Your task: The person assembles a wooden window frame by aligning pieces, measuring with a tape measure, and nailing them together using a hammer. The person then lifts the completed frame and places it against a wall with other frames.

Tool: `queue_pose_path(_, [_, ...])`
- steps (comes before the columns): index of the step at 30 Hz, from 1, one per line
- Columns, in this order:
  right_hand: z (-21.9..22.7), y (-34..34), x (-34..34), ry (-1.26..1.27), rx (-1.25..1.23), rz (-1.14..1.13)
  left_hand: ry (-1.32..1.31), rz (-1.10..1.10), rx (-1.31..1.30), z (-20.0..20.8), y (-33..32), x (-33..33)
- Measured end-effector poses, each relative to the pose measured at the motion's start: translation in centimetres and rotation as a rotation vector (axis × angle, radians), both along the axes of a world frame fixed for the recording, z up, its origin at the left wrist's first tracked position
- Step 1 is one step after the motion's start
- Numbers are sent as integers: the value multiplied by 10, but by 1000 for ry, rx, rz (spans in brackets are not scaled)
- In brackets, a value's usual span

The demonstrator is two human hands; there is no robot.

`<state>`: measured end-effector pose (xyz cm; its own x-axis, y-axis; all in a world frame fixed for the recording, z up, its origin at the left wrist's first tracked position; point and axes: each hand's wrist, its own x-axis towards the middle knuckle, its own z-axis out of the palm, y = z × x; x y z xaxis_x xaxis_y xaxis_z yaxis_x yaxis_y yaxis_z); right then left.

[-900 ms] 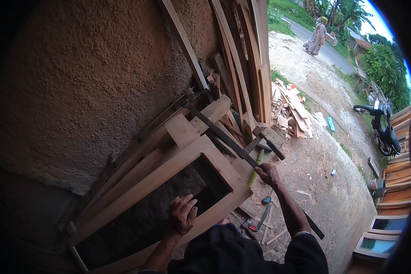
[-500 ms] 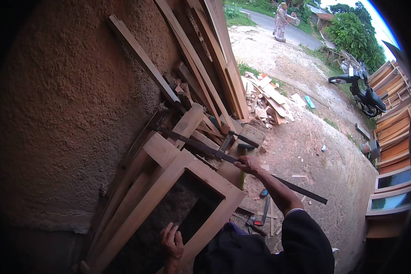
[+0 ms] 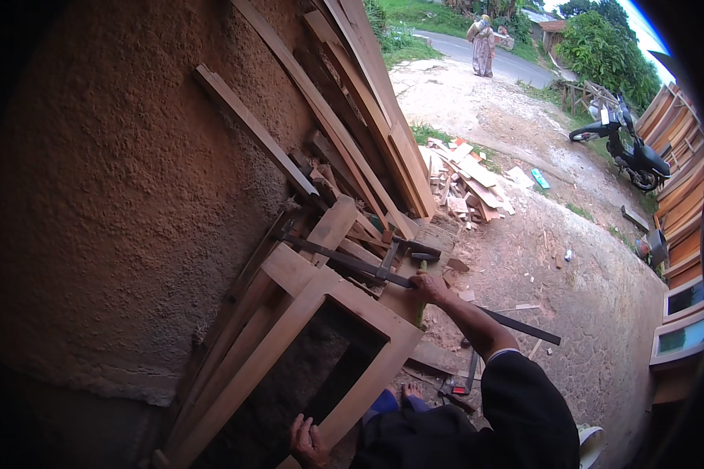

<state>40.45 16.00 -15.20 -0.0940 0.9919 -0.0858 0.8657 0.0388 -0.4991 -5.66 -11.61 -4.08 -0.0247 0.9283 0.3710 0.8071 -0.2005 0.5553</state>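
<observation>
My right hand (image 3: 428, 286) is closed round the long dark bar of a metal bar clamp (image 3: 356, 263). The bar crosses the far end of a wooden frame (image 3: 365, 307) and sticks out to the right past my hand. The clamp's sliding jaw and screw stand beyond the bar, near a board. A narrow green thing (image 3: 422, 316) shows just below my right hand, partly hidden. At the lower edge, my left hand (image 3: 309, 442) curls its fingers over the frame's near right rail. The frame rests tilted on other timber, its opening dark.
A rough brown wall (image 3: 117, 195) rises at the left, with long planks (image 3: 360, 109) leaning beyond the frame. Wood scraps (image 3: 469, 184) are heaped farther off. Hand tools (image 3: 459, 389) lie by my feet. A motorcycle (image 3: 630, 152), window frames (image 3: 680, 336) and a person (image 3: 483, 51) are at the right and far side.
My left hand has moved down along the frame and its fingers now hook over the rail. The right hand still grips the bar clamp. The view has shifted slightly; the distant person's arms have moved.
</observation>
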Motion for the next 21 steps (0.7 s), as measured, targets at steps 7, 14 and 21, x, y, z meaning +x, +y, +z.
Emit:
queue_pose_path(7, [4, -9, -12, -226, 37, 27, -24, 294, -40, -4, -82, -9])
queue_pose_path(14, [3, -12, -21, -356, -1, 21, -329, 886, -537, -77, -155, -67])
queue_pose_path(21, [46, -6, -31, -434, -127, 17, -1654, 1389, -112, -91, -178, -94])
